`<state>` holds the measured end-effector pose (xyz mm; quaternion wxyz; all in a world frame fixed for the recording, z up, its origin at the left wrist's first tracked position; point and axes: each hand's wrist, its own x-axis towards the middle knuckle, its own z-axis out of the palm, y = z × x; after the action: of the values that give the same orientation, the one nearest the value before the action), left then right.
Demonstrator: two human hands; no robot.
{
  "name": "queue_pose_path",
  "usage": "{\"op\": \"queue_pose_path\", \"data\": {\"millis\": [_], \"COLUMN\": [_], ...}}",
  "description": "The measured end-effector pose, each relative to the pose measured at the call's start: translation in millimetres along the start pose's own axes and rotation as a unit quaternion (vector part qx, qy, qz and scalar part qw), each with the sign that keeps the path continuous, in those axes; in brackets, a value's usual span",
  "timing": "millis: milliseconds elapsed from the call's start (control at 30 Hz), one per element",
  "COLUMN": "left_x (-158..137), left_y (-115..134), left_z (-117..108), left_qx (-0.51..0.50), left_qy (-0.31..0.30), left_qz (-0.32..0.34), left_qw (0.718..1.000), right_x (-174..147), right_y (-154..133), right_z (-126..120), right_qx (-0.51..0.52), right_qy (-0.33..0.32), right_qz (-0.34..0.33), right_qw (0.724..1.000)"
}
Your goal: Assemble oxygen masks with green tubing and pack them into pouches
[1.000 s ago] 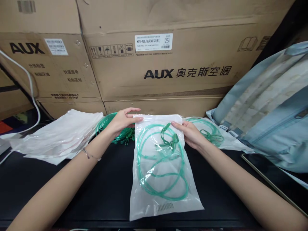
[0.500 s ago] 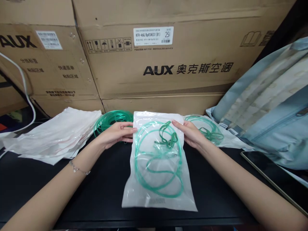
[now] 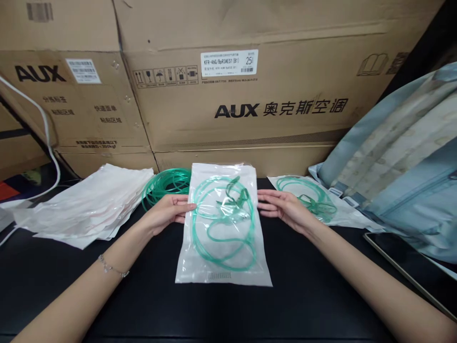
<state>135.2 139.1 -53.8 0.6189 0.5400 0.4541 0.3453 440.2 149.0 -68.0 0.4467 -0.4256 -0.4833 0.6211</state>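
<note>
A white-backed, clear-fronted pouch (image 3: 224, 278) is tilted up in front of me, with coiled green tubing (image 3: 205, 259) inside, which looks like a nasal oxygen tube. My left hand (image 3: 167, 212) pinches the pouch's left edge, thumb in front and fingers behind. Beside the right edge, my right hand (image 3: 285, 207) has its fingers stretched out and apart, fingertips close to the pouch; whether they touch it I cannot tell. A loose coil of green tubing (image 3: 160, 183) lies behind my left hand. Past my right hand is another filled pouch (image 3: 342, 212).
A stack of white pouches (image 3: 93, 200) lies at the left near a white cable (image 3: 46, 124). Large cardboard boxes (image 3: 228, 131) stand along the back. To the right are a light blue bag (image 3: 403, 176) and a dark tablet-like device (image 3: 410, 267) on the black table (image 3: 221, 314).
My right hand has let go of the pouch's right edge and moved slightly outward, fingers straightened. The pouch has shifted a little left in view, still in my left hand.
</note>
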Motion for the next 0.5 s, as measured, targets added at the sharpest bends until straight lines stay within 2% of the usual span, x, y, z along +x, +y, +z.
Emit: {"op": "queue_pose_path", "data": {"millis": [67,133,200,333,500], "left_x": [-2,-4,-6,-8,-3], "left_y": [3,5,7,5,-2], "left_z": [-2,-2,1,6,8], "left_qx": [-0.009,-0.013,-0.011,-0.008,-0.004], "left_qy": [0.031,0.039,0.030,0.019,0.001], "left_qz": [0.020,0.035,0.043,0.043,0.026], "left_qw": [0.999,0.999,0.999,0.999,1.000], "right_x": [-1,-4,-7,-9,-9], "right_y": [-2,-1,4,16,19], "right_z": [-2,2,11,24,22], "right_qx": [0.012,0.013,0.005,-0.010,-0.035], "right_qy": [0.030,-0.005,-0.038,0.007,-0.021], "right_qz": [-0.017,-0.008,0.009,0.014,0.004], "right_qw": [0.999,1.000,0.999,1.000,0.999]}}
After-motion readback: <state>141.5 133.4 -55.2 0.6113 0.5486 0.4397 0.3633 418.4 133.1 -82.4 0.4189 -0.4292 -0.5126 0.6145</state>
